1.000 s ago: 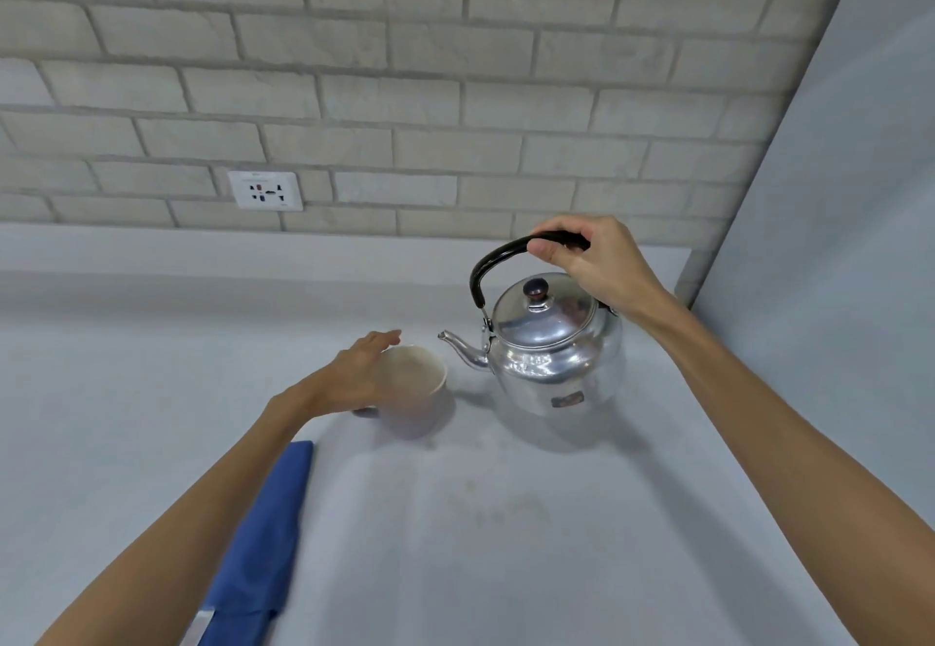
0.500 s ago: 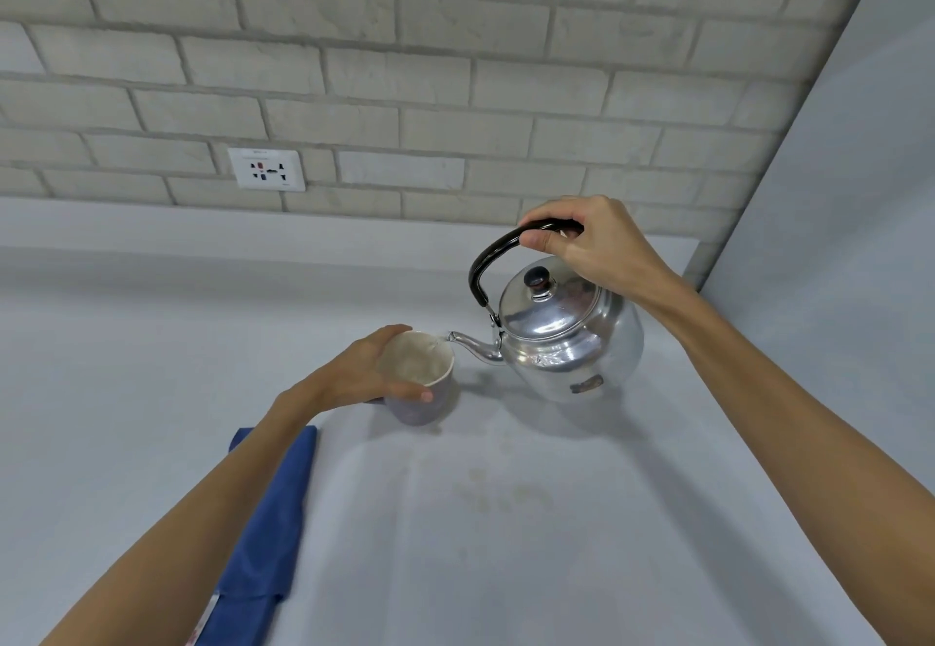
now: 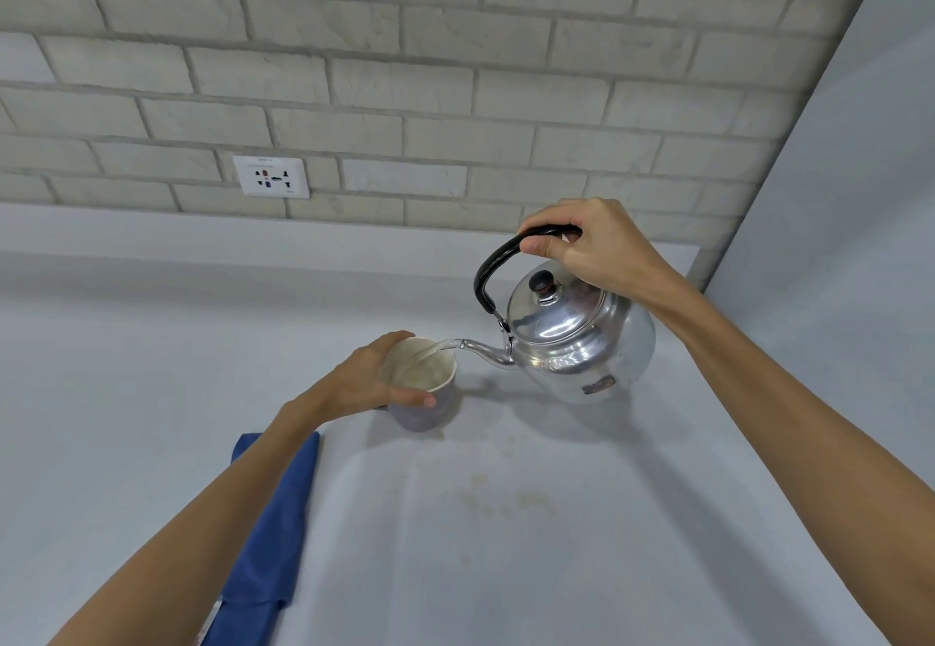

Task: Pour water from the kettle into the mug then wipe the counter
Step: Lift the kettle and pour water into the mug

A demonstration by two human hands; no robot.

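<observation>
A shiny metal kettle (image 3: 577,341) with a black handle hangs tilted above the counter, spout down to the left. My right hand (image 3: 597,245) grips its handle from above. A thin stream of water runs from the spout into a pale mug (image 3: 425,392) standing on the grey counter (image 3: 506,569). My left hand (image 3: 369,382) wraps around the mug's left side. A folded blue cloth (image 3: 268,544) lies on the counter under my left forearm, partly hidden by it.
Faint yellowish stains (image 3: 506,498) mark the counter in front of the mug. A brick wall with a white socket (image 3: 270,177) runs along the back. A plain grey wall (image 3: 850,240) closes the right side, close behind the kettle.
The kettle has been lifted off the counter and tipped to the left, and water now flows into the mug. My left hand has closed around the mug.
</observation>
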